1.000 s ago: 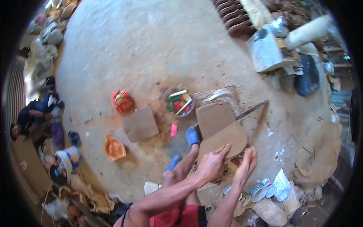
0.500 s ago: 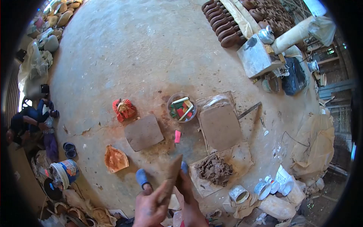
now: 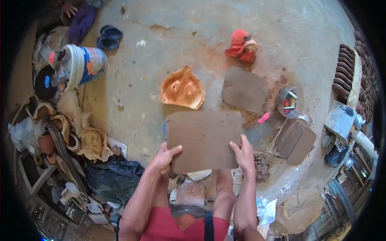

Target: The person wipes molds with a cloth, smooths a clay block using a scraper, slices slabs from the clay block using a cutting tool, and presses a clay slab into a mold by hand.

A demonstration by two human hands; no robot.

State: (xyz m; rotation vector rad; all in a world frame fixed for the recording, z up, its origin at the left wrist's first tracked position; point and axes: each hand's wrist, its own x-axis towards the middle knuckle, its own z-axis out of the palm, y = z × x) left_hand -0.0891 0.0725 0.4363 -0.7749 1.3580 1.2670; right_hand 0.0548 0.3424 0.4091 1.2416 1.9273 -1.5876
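While my left hand and right hand hold it up level above my legs, a flat brown clay slab, nearly rectangular with rounded corners, spans the space between them. Each hand is closed on a side edge, thumb on the upper face; most of my fingers are hidden behind it. Part of a blue slipper peeks out past its left edge.

To my left stands a white plastic bucket with a printed label in blue and orange; its lettering is too small for me to read. I can't make out the faint marks on a crumpled white plastic bag either.

Under everything spreads a worn grey concrete floor, stained reddish near a second brown clay slab. Just beyond the slab I hold sits a rough orange-brown hollow form; a red cloth bundle lies farther out. A bright pink strip rests near a round bowl of coloured pieces. Dark brown curved pieces line the room's right side, and another person in purple clothing shows partly at the far left.
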